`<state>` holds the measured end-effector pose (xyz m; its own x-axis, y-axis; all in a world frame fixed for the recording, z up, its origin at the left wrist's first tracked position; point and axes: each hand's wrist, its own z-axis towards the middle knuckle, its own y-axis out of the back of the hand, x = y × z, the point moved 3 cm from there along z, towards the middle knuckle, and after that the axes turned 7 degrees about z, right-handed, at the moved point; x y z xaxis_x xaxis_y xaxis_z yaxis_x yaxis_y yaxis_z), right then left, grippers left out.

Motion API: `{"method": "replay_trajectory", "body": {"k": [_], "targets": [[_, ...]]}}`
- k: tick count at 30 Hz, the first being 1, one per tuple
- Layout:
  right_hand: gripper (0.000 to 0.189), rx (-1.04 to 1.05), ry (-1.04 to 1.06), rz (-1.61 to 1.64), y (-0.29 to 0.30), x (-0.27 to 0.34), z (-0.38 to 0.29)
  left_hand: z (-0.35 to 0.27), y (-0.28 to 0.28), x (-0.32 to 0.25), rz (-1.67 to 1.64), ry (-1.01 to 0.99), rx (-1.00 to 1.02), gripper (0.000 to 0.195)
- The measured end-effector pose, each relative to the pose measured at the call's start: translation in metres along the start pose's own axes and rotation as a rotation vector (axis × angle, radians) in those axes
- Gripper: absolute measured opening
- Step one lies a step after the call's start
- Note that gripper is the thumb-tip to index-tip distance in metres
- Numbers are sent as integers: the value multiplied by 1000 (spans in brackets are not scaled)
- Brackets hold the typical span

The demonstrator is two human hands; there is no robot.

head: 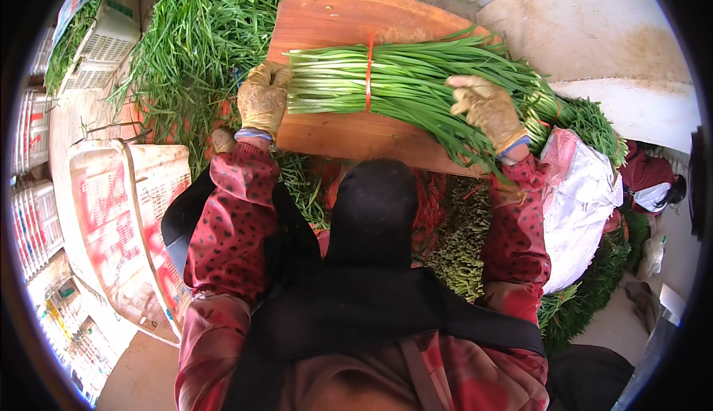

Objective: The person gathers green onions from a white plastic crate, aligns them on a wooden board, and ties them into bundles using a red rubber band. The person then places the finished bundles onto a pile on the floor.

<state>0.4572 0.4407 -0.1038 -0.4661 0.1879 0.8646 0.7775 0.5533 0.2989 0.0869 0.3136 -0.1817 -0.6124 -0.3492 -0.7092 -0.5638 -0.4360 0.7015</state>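
Note:
A thick bundle of Chinese chives [328,79] lies across a wooden board [345,15], with a red band [369,74] around its pale stem part. My left hand [262,96], in a dirty yellow glove, is at the cut stem ends with its fingers curled; whether anything is inside it is hidden. Above the green leaves at the other side, my right hand [487,107] has its fingers apart. Its glove is of the same kind, and one fingertip pokes out bare.
Loose chives [211,37] are heaped left of the board. A plastic crate [131,188] stands by my left arm. Further tied bundles [590,124] and a white woven sack [579,205] are at right. Stacked stems [459,244] lie below the board. Another person [649,174] is farther right.

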Motion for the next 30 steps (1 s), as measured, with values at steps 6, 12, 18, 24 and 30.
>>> {"method": "replay_trajectory", "body": {"k": [6, 12, 18, 24, 30], "targets": [[41, -479, 557, -989, -34, 47, 21, -7, 14, -3, -152, 165, 18, 20], [37, -457, 722, -964, -141, 38, 58, -21, 43, -24, 76, -74, -344, 43], [13, -392, 770, -525, -132, 27, 75, -34, -22, -95, 274, -583, 107, 98], [12, -263, 440, 231, -110, 26, 73, -23, -58, -73, 647, -717, 113, 98], [13, -361, 611, -115, -93, 41, 85, 10, -42, -97, 768, -729, 13, 75]]}}
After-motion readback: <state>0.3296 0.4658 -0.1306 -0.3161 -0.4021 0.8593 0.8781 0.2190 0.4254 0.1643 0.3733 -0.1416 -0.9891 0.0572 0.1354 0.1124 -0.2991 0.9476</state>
